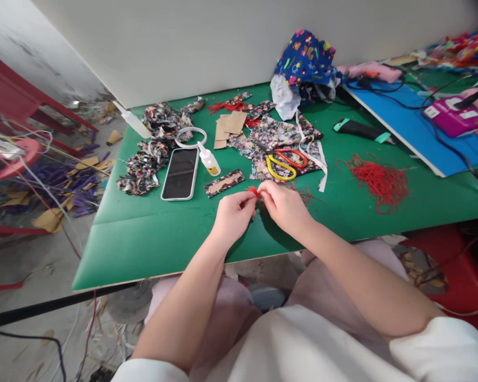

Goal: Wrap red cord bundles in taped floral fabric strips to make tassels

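- I see both hands meeting over the green bench, near the middle of its front edge.
- My left hand and right hand each pinch a small bunch of red thread between fingertips.
- Just beyond lie a patterned fabric strip, a glue bottle, a phone and scissors.
- A loose red thread pile sits toward the right edge.

Your desk is green. Red thread sits between your hands. Heap of cord: red. Scissors: one red handle, one yellow. Fabric scraps: black with multicolour floral print. Phone: black screen, white edge. Cloth bundle: blue, bright motifs. Board: blue. Card pieces: tan
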`<state>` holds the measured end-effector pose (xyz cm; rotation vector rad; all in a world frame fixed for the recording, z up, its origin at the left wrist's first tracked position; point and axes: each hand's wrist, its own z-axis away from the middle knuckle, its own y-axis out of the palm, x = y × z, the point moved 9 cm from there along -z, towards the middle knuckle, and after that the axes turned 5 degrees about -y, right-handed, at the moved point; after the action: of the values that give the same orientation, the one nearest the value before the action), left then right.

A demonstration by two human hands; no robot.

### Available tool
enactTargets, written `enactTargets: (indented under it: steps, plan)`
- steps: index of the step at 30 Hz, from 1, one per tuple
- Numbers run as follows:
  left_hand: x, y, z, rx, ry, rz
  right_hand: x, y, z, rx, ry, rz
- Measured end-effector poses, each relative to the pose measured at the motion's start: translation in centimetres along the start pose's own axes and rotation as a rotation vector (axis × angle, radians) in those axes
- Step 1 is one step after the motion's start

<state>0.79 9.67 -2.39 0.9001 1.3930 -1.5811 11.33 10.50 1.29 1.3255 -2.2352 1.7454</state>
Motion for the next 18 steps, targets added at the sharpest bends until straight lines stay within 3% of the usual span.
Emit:
enactTargets:
  steps: [11,16,18]
  plan:
    - [-0.2,-0.3,0.0,-0.015,0.025,-0.014,-0.3,0.1,-0.4,0.001,0.033,-0.084]
    - [-0.7,-0.6,0.3,-0.036,0.015,0.063,0.1,-0.9,-0.5,-0.069,-0.019,-0.141]
    - [-1.0,-0.5,0.5,0.019,0.007,0.09,0.1,-1.4,-0.5,-0.086,-0.029,-0.155]
